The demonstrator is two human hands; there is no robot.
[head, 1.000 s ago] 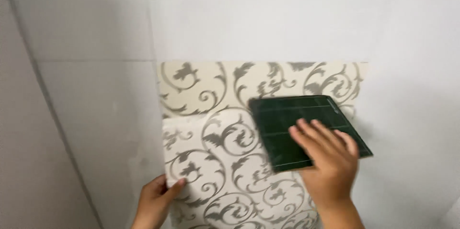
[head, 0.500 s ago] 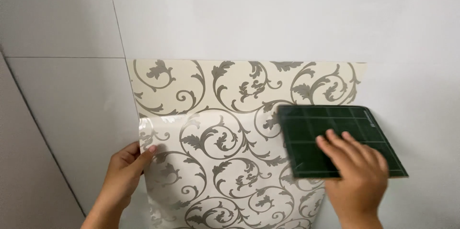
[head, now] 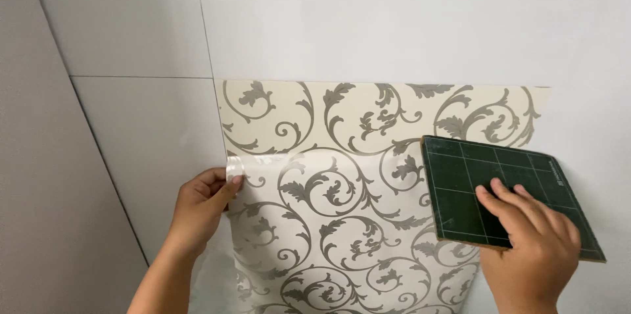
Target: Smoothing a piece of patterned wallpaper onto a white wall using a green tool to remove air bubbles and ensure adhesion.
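Two bare hands are working against a pale wall [head: 394, 18] in the head view; the left hand [head: 200, 205] is pinching the left edge of a cream wallpaper sheet [head: 342, 222] patterned with grey scrolling leaves, its grip closed on a glossy, slightly lifted corner; the sheet's top strip is lying flat on the wall, beside the grey tiled wall [head: 131, 57] at the left. The right hand [head: 529, 241] is pressing flat, fingers spread, on a dark green gridded board [head: 473, 186] that is lying over the sheet's right edge; its grip is open, clasping nothing.
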